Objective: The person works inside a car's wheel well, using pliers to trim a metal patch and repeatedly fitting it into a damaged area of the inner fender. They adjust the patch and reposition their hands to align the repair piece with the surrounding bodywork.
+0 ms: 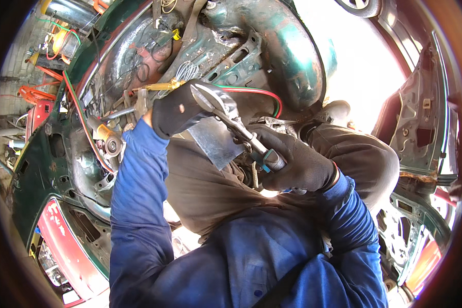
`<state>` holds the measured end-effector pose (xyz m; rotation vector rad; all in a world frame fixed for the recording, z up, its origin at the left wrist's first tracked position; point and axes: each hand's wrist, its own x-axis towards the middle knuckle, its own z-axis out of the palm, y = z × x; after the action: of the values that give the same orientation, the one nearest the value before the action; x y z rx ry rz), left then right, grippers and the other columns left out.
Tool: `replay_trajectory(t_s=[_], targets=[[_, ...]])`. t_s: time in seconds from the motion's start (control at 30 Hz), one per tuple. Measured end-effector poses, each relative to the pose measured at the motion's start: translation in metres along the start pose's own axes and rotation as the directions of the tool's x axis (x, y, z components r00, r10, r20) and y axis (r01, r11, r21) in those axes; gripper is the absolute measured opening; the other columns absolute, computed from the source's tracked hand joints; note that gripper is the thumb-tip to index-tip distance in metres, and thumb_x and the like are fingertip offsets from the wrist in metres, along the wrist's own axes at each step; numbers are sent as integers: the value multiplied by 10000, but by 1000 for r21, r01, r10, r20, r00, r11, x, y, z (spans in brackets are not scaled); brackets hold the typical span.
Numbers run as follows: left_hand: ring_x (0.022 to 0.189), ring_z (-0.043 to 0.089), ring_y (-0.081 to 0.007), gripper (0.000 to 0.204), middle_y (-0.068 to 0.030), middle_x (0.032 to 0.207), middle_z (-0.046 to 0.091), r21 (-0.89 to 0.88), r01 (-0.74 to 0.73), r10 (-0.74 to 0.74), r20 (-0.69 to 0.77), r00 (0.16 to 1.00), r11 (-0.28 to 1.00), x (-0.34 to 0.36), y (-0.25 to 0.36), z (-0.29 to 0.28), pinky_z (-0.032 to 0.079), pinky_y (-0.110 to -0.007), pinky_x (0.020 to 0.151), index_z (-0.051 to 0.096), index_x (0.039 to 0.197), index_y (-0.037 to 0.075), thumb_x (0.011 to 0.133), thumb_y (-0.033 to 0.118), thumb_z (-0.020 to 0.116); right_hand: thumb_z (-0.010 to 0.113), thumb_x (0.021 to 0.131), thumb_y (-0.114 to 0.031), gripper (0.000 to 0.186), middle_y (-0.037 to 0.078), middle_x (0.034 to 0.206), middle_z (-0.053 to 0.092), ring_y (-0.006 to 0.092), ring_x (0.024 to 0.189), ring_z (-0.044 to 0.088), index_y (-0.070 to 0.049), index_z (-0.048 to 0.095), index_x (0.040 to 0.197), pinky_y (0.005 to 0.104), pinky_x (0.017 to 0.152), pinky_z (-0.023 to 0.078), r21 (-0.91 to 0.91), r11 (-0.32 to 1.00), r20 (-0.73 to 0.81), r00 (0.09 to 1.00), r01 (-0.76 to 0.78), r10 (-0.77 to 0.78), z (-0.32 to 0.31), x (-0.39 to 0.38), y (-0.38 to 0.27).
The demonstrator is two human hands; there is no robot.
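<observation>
My right hand (305, 161), in a dark glove, is wrapped round the handle of long-jawed locking pliers (241, 132) with a silver body and a teal-edged handle. Their curved jaws stand apart, pointing up and left in front of my left hand (182, 109). That hand is gloved too, with a small hole in the glove, and its fingers are curled and partly hidden by the jaws. From under it a flat grey metal sheet (218, 142) hangs over my lap, apparently in its grasp. A brass torch (161, 86) lies just beyond the left hand, beside a bundle of thin wire (188, 71).
Around me is a stripped green car body (236, 66) with a rounded wheel arch (287, 46). Red and green hoses (278, 102) run across it. At left lies an angle grinder (108, 138). A bare door panel (421, 110) stands at right.
</observation>
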<state>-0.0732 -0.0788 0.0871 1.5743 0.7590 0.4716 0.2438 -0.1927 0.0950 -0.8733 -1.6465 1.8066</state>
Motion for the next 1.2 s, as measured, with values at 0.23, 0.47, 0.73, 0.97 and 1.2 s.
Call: replay_trajectory(t_s=[0.23,0.47,0.73,0.97,1.2], targets=[[1380,659,-276,496,-181,1447,708,-266,-40,-10,-182,983,963,11,29,15,518,-413,1188,634,1473,-8,1177,371,515,811,752,-38,621,55,1116,652,160,1022,619,-41,653,1353,338,926,541,221,973,-227,974,71,-19,7,0,19],[1265,722,-274,903,-185,1471,683,-304,-375,231,-418,879,876,-3,29,99,617,-372,1019,413,1678,9,1054,582,725,717,942,-58,383,191,1277,663,247,1065,710,6,690,1319,412,909,616,774,536,-366,929,337,-56,20,20,19],[1034,768,-162,511,-132,1390,716,61,-208,192,-686,702,976,-10,-22,101,637,-257,790,534,1580,1,1143,241,648,724,984,-245,244,98,1072,762,251,1087,676,-59,812,1115,400,913,559,15,894,-461,797,447,-390,18,18,34],[1341,707,-304,557,-204,1486,677,-319,-312,-38,-752,658,895,16,16,55,609,-446,1137,541,1548,-85,1188,339,535,778,795,-64,326,50,1044,727,146,956,683,-21,726,1114,316,850,555,420,899,-365,930,122,44,10,-2,-4],[1392,678,-337,715,-216,1550,645,-302,-297,74,-578,813,906,23,38,24,654,-533,1045,476,1623,-26,1157,513,542,748,914,-15,390,-26,1027,645,78,896,585,-61,647,1288,272,805,493,557,821,-198,940,-125,277,34,-16,33]])
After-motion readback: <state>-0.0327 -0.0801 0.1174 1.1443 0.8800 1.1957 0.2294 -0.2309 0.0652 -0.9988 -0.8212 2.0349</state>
